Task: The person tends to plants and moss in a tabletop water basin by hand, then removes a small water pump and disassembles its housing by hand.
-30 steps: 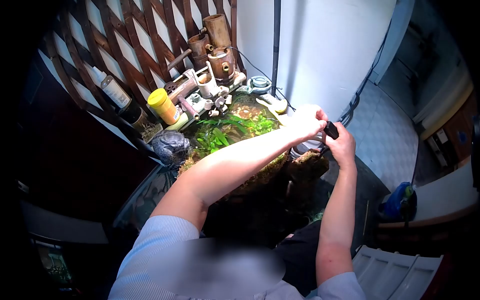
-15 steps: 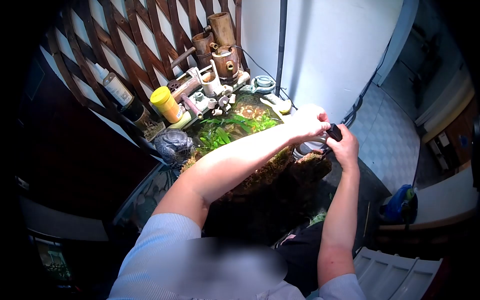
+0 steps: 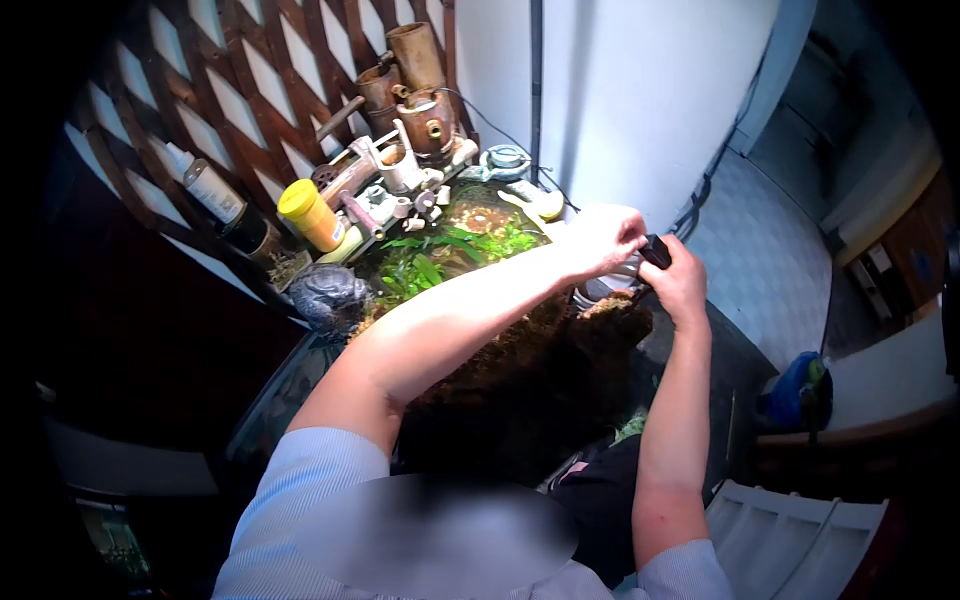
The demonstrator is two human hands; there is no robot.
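Both arms reach forward over the right end of a planted water tank. My right hand (image 3: 682,283) is closed around a small black block-shaped thing (image 3: 655,251), whose exact kind I cannot make out. Just left of it, my left hand (image 3: 607,240) is pinched, its fingertips close to the block's end; what lies between them is hidden. Below the hands is a pale round container or pipe end (image 3: 598,290), partly covered, beside a mossy piece of driftwood (image 3: 612,318). Green plants (image 3: 450,252) grow in the water left of my left forearm.
Bamboo tubes (image 3: 415,56) stand at the back by a lattice. A yellow-lidded jar (image 3: 311,214), a spray bottle (image 3: 212,188) and a grey frog-like figure (image 3: 328,298) line the left side. A white wall (image 3: 640,90) rises behind; a blue bag (image 3: 798,390) lies at right.
The whole view has shifted slightly, so the scene sits a little further left. Both hands stay together at the black block, with little visible change in their hold.
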